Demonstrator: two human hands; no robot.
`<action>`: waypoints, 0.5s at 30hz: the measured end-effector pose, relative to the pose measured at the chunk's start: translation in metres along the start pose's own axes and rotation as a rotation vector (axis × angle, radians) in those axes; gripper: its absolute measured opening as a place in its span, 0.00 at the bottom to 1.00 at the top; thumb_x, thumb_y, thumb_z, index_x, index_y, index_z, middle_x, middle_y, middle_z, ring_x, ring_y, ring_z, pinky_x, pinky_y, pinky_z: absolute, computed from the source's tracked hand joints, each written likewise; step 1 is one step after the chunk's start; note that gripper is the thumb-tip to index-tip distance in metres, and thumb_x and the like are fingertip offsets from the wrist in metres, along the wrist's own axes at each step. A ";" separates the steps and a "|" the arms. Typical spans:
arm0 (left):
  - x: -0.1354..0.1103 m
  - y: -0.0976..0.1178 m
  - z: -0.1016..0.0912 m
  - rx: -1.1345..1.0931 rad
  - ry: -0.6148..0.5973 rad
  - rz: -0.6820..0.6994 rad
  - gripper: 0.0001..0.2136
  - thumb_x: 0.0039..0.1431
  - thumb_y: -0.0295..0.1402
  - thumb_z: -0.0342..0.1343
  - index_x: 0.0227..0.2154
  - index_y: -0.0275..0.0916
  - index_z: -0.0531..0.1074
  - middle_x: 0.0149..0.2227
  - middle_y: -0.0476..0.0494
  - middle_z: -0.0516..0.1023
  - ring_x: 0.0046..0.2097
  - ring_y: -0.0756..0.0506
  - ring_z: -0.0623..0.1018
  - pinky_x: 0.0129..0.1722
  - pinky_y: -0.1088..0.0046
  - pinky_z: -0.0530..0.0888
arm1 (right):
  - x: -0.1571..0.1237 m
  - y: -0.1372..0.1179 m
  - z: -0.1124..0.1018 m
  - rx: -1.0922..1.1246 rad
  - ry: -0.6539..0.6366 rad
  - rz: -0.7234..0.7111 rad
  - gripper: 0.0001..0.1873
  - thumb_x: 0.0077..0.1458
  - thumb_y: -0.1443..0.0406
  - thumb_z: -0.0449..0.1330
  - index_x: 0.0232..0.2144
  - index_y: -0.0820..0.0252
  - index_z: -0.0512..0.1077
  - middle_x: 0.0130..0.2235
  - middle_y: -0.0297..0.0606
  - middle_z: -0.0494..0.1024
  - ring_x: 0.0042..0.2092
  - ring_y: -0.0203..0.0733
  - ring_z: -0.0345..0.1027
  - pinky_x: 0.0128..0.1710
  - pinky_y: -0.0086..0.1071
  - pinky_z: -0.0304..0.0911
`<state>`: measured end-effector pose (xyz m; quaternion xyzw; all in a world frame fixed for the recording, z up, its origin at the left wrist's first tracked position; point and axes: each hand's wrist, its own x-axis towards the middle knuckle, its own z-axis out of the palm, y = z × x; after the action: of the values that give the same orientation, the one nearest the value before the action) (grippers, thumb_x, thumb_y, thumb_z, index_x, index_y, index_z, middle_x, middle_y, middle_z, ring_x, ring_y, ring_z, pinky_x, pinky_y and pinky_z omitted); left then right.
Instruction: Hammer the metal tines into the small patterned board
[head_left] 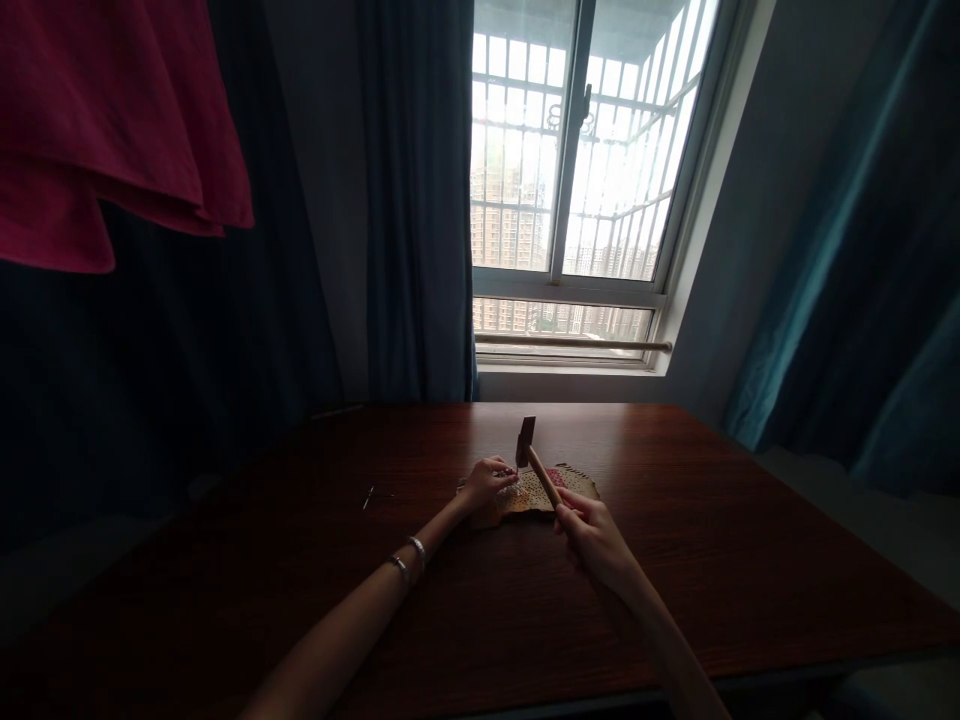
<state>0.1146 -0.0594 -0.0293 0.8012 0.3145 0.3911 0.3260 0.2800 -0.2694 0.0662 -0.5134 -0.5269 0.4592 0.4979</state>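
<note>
My right hand [589, 525] is wrapped round the wooden handle of a hammer [541, 476]. The hammer's dark head is raised just above the fingertips of my left hand [486, 482]. That left hand rests on a flat tan piece [577, 490] with rough, uneven edges, dotted with many dark spots or holes. Patches of red, white and orange show on it. My left thumb and fingers are pinched together at its surface, on a thin upright thing too small to name. Part of the tan piece lies hidden beneath my hands.
The piece lies on a dark reddish-brown wooden table [360, 600]. To the left are small thin metallic items [367, 497]. A barred window [562, 150] stands behind the table, with blue curtains [416, 200] beside it. Pink cloth [127, 120] hangs at the upper left.
</note>
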 end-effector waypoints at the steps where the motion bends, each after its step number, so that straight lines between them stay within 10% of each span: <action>1: 0.000 0.001 0.000 0.002 -0.002 -0.002 0.15 0.48 0.45 0.60 0.28 0.36 0.79 0.31 0.43 0.76 0.32 0.47 0.75 0.32 0.74 0.70 | 0.000 0.001 0.000 -0.004 -0.003 -0.002 0.27 0.52 0.55 0.53 0.51 0.63 0.65 0.24 0.27 0.65 0.13 0.26 0.54 0.10 0.22 0.51; 15: 0.000 0.000 0.000 0.005 -0.020 0.010 0.12 0.49 0.42 0.61 0.28 0.38 0.79 0.33 0.43 0.76 0.34 0.47 0.75 0.34 0.74 0.70 | 0.005 -0.013 -0.003 -0.083 0.033 0.016 0.29 0.52 0.56 0.52 0.54 0.64 0.64 0.24 0.29 0.66 0.13 0.28 0.55 0.09 0.23 0.50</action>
<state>0.1145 -0.0591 -0.0294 0.8076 0.3080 0.3837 0.3250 0.2819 -0.2647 0.0795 -0.5453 -0.5330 0.4326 0.4810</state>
